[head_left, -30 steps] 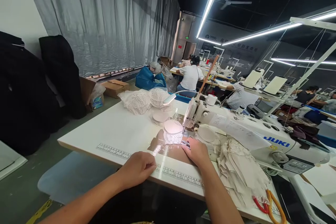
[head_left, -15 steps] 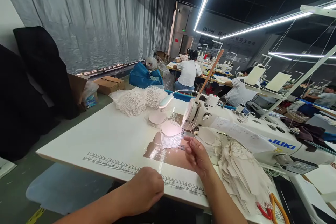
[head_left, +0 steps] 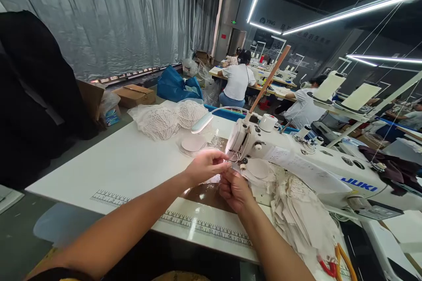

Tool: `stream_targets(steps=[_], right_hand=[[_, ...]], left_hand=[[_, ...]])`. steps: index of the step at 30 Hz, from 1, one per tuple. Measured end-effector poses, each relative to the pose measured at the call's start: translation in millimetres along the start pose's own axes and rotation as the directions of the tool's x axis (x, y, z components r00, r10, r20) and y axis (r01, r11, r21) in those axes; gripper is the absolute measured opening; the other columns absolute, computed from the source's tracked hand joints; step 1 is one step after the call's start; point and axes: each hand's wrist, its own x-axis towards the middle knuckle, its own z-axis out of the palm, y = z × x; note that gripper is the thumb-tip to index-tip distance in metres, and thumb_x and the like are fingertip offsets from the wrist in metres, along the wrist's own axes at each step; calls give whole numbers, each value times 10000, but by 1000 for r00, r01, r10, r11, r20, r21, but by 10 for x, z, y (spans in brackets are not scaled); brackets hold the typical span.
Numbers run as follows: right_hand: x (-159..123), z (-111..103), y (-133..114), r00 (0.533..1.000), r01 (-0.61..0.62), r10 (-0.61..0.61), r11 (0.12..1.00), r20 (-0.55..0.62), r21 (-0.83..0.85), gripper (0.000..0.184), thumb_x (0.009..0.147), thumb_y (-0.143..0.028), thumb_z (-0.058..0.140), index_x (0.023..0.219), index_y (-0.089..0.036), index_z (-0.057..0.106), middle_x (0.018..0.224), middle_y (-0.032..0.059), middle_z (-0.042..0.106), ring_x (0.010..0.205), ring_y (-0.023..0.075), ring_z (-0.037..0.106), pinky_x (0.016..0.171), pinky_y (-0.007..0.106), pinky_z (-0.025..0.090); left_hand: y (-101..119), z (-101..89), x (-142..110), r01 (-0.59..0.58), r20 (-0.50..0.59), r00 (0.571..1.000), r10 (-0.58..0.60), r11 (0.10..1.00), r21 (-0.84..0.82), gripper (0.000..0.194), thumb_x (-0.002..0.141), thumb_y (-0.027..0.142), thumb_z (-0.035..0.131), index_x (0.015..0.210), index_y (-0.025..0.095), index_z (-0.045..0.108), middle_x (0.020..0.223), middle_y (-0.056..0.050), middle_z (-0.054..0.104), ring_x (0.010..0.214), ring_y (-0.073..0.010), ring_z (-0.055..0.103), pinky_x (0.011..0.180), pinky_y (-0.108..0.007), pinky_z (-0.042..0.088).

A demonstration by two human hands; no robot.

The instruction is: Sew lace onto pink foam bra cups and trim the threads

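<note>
At the needle end of the white sewing machine point(head_left: 296, 158), both of my hands meet with pinched fingertips. My left hand point(head_left: 206, 166) reaches in from the left, its thumb and fingertips closed just in front of the needle area. Below and touching it, my right hand point(head_left: 234, 189) is curled with its fingers pressed together. Whatever lies between the fingertips is too small to make out. A pale lace piece point(head_left: 212, 180) shows partly under my left hand, mostly covered by it. Beside the needle, to the right, lies a round pale pad point(head_left: 259, 169) on lace.
Lace cups point(head_left: 158, 120) and another round pad point(head_left: 194, 142) lie left of the machine, under a small lamp point(head_left: 201, 123). Cut fabric pieces point(head_left: 303, 215) hang at the right, near scissors with orange and red handles point(head_left: 343, 263). A printed ruler point(head_left: 211, 230) runs along the table's front edge.
My left hand has risen from the table's front edge to the needle area. My right hand has closed its fingers and meets it there. The view has shifted slightly.
</note>
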Motion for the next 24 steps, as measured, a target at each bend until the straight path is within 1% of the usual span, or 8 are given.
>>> stream_targets(steps=[3,5,8,12,14,16,20,24], right_hand=[[59,1,-24,1000,4,-4,1000,-21,19,466,521,-353,845,659,-207,425,444,-162,229,381,3,118,339,135,57],[85,-37,-28,999,9,-8,999,-36,34,420,539,-350,836,680,-195,472,449,-162,219,384,4,113,338,141,56],[105,-96,-17,998,20,-16,998,-61,59,388,561,-356,827,705,-185,510,457,-161,216,391,7,103,336,144,62],[113,-136,9,993,53,-42,994,-113,97,424,556,-337,831,680,-207,446,471,-161,202,387,9,96,334,144,66],[115,-154,16,987,81,-63,991,-151,111,449,544,-321,835,680,-215,420,473,-162,206,384,10,105,332,142,71],[116,-181,18,978,105,-81,988,-192,117,441,532,-310,832,698,-215,435,466,-166,214,380,11,114,328,140,76],[122,-243,23,957,134,-97,984,-274,117,417,514,-307,819,716,-208,468,441,-170,237,365,11,145,325,135,92],[137,-258,33,933,164,-113,979,-342,123,430,499,-283,820,667,-213,431,422,-173,233,360,10,147,320,140,110]], left_hand=[[-118,129,167,71,-33,997,-77,986,-150,329,778,461,657,719,138,640,621,2,591,584,-127,550,558,-234,440],[-158,174,212,111,-57,990,-126,968,-223,353,764,479,668,680,139,622,603,3,594,565,-124,550,552,-234,442],[-149,212,232,157,-76,979,-187,943,-294,375,727,485,698,625,136,606,572,5,582,547,-122,540,547,-238,435],[-139,258,243,213,-47,969,-243,917,-337,378,725,482,694,591,141,601,564,7,579,555,-130,539,566,-250,427],[-172,286,253,230,-20,968,-251,913,-338,362,743,468,682,604,141,611,584,3,587,583,-136,546,597,-260,429],[-217,315,262,237,2,968,-251,910,-339,352,752,454,679,614,137,612,597,0,582,604,-137,544,620,-267,426],[-292,352,247,260,50,965,-259,899,-353,366,768,463,668,630,135,583,599,13,534,579,-113,493,589,-252,397],[-324,296,185,242,135,970,-204,881,-407,360,778,490,659,722,147,569,617,28,501,564,-91,446,557,-224,369]])
